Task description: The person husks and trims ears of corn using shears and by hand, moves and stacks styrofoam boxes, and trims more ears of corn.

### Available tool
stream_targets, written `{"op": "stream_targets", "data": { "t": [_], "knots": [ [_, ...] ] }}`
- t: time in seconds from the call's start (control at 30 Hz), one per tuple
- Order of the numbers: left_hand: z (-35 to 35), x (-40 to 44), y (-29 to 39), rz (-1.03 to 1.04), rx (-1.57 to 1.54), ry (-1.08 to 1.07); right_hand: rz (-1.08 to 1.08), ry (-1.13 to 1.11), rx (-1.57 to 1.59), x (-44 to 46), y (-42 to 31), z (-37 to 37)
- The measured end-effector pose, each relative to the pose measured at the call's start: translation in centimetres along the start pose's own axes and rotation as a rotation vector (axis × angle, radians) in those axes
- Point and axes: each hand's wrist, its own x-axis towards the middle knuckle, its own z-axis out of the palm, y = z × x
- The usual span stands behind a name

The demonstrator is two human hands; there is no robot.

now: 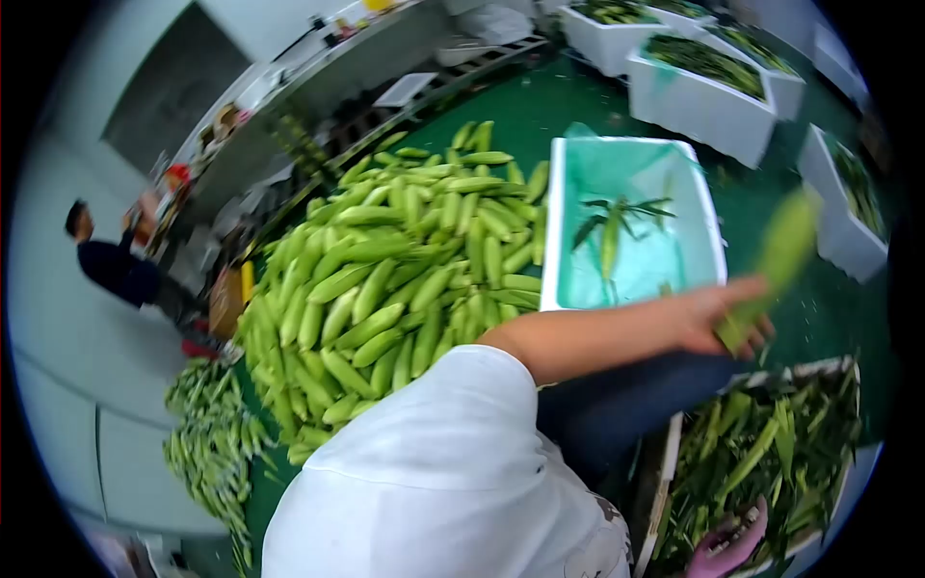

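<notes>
My left hand, bare, is wrapped round the lower end of an ear of corn in its green husk. The ear is tilted and blurred by motion, above the floor to the right of the white foam box. In the box, lined with green film, lies a leafy corn piece. My right hand, in a pink glove, is at the bottom edge over a crate of husks and leaves. Its fingers look curved, with pale bits between them; I cannot make out whether it grips anything.
A big heap of unhusked corn lies beside me, with a smaller green pile farther left. Several foam boxes filled with greens stand at upper right. A person in dark clothes is at a cluttered counter.
</notes>
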Motion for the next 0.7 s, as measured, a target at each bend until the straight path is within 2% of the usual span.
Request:
{"op": "stream_targets", "data": {
  "t": [0.03, 0.07, 0.1, 0.13, 0.17, 0.2, 0.23, 0.27, 0.3, 0.33, 0.37, 0.4, 0.43, 0.47, 0.5, 0.53, 0.57, 0.6, 0.67, 0.7],
  "knots": [
    [-5.8, -3.4, 4.5, 0.264, 0.172, 0.212, -0.105, 0.039, -0.128, 0.4, -0.4, -0.2],
    [-7.8, -10.1, 9.1, 0.429, 0.386, 0.463, 0.005, 0.030, -0.078, 0.3, -0.5, 0.1],
    [-8.8, -15.9, 12.4, 0.501, 0.476, 0.860, 0.123, 0.022, -0.032, -0.5, -0.2, 0.6],
    [-13.0, -22.3, 15.5, 0.544, 0.718, 1.056, 0.229, 0.051, 0.143, -1.3, 2.5, 1.7],
    [-17.6, -29.4, 18.0, 0.508, 0.860, 1.402, 0.186, 0.050, -0.052, -2.4, 5.1, 2.5],
    [-24.5, -36.3, 19.6, 0.806, 0.720, 1.445, 0.236, 0.040, -0.082, -3.2, 6.9, 3.2],
    [-18.8, -41.8, 20.3, 0.348, 0.875, 1.973, 0.299, 0.026, -0.122, -3.7, 7.9, 3.6],
    [-23.8, -48.9, 21.2, 0.778, 0.931, 2.033, 0.401, 0.002, -0.091, -3.8, 8.3, 3.9],
    [-28.3, -55.1, 22.3, 0.568, 1.078, 2.228, 0.514, -0.019, -0.078, -4.4, 8.6, 4.1],
    [-26.7, -58.8, 22.4, 0.324, 1.199, 2.414, 0.802, 0.047, -0.074, -5.0, 8.5, 5.5],
    [-28.8, -62.0, 23.2, 0.743, 1.150, 2.386, 0.556, 0.295, 0.050, -4.1, 9.9, 7.3],
    [-31.9, -63.3, 24.2, 1.154, 1.055, 2.318, 0.683, 0.312, 0.274, -5.0, 10.3, 7.6],
    [-30.0, -58.2, 24.5, 1.204, 1.041, 2.596, 0.801, 0.332, 0.512, -3.9, 8.0, 7.7],
    [-31.5, -55.1, 26.0, 1.393, 0.983, 2.170, 0.940, 0.217, 0.591, -5.1, 9.1, 7.4],
    [-28.4, -46.7, 25.8, 1.393, 1.051, 1.881, 0.988, 0.183, 0.720, -5.8, 9.0, 7.3],
    [-27.4, -39.5, 25.7, 1.313, 1.159, 1.641, 1.042, 0.149, 0.842, -6.5, 8.9, 7.3],
    [-28.4, -32.4, 25.5, 1.200, 1.274, 1.497, 1.000, 0.195, 1.006, -6.8, 7.6, 7.3],
    [-28.5, -25.7, 24.5, 1.108, 1.278, 1.103, 1.074, 0.246, 1.048, -7.0, 7.8, 7.1],
    [-32.8, -13.3, 22.2, 0.733, 1.128, 0.941, 1.196, 0.324, 1.126, -8.0, 9.1, 5.9],
    [-37.1, -8.0, 21.0, 0.554, 1.189, 0.986, 1.245, 0.340, 1.164, -9.1, 11.2, 4.5]
  ]
}}
